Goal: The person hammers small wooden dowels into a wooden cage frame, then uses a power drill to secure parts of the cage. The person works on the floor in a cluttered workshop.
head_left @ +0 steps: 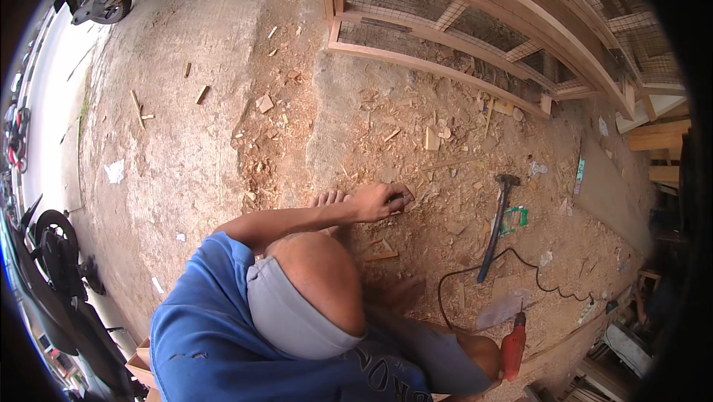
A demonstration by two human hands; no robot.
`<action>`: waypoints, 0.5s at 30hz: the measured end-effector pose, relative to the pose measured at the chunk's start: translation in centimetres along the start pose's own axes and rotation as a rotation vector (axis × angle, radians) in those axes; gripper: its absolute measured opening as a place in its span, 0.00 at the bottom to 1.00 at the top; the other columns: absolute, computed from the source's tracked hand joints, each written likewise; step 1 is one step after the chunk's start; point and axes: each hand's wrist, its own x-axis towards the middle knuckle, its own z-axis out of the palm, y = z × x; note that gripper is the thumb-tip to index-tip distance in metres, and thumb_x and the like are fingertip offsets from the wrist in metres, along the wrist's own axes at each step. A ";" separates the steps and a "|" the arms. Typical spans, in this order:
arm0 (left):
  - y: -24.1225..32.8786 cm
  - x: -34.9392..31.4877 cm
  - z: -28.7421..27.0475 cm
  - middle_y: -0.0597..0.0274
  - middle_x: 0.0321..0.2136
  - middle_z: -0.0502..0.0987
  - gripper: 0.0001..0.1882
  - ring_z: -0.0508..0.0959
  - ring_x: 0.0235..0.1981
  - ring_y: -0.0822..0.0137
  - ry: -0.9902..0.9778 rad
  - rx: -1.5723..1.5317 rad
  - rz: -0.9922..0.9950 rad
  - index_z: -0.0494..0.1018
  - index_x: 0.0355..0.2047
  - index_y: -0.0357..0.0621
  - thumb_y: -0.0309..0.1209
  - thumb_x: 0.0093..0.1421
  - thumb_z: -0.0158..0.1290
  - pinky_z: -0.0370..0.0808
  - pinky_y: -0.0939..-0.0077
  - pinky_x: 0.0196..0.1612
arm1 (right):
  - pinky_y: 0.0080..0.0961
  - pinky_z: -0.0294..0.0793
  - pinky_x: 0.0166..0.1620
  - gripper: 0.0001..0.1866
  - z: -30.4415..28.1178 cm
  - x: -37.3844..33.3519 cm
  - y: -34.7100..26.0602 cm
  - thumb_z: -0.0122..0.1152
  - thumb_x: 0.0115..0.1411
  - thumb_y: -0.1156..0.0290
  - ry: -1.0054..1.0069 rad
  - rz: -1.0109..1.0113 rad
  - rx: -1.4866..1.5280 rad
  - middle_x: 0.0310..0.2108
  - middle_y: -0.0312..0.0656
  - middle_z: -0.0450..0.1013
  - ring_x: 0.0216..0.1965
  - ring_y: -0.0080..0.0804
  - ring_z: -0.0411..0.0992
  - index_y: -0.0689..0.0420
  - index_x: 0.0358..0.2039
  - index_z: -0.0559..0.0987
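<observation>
My left hand [382, 201] is out in front of my left foot [329, 198], fingers curled together above the wood shavings. Whatever it may pinch is too small to make out. My right hand does not show. Beside my right knee [481, 357] is a red power drill [512, 350], its bit pointing away from me; whether a hidden hand grips it, I cannot tell. A hammer [496, 227] with a dark handle lies on the ground to the right of my left hand, its head at the far end.
A wooden frame with wire mesh [445, 57] stands at the far right. A dark cord [483, 265] curls near the hammer, beside a green plastic piece [514, 220]. Wood scraps [432, 138] litter the ground. Motorcycles [63, 291] stand along the left, and planks [657, 138] lie at the right edge.
</observation>
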 end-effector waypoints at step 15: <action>14.5 7.5 2.1 0.53 0.40 0.81 0.29 0.82 0.40 0.59 -0.382 -1.131 -0.123 0.69 0.54 0.35 0.52 0.71 0.48 0.79 0.63 0.52 | 0.35 0.71 0.52 0.36 19.7 -10.3 -23.6 0.56 0.48 0.87 -0.715 -0.793 -0.945 0.50 0.51 0.66 0.47 0.42 0.70 0.64 0.61 0.65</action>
